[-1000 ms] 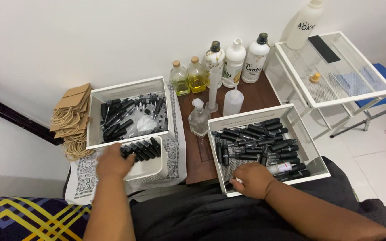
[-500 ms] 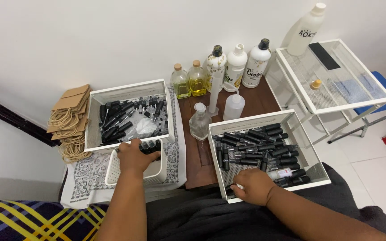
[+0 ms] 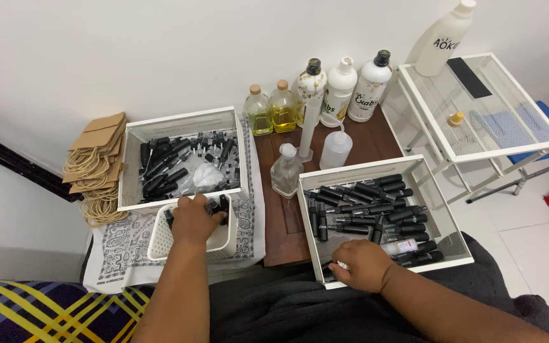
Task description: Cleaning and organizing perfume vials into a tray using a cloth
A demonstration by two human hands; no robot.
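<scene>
Low wood table (image 3: 287, 228): left hand (image 3: 193, 219) hides small basket (image 3: 160, 244) contents.

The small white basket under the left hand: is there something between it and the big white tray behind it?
Nothing visible stands between them. The small white basket sits directly in front of the big white tray, nearly against its front wall. The left hand lies over the basket's black pieces.

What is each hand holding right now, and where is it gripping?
The left hand closes over small black bottles in the white basket; the grip itself is hidden. The right hand rests in the white tray; any hold cannot be told.
</scene>
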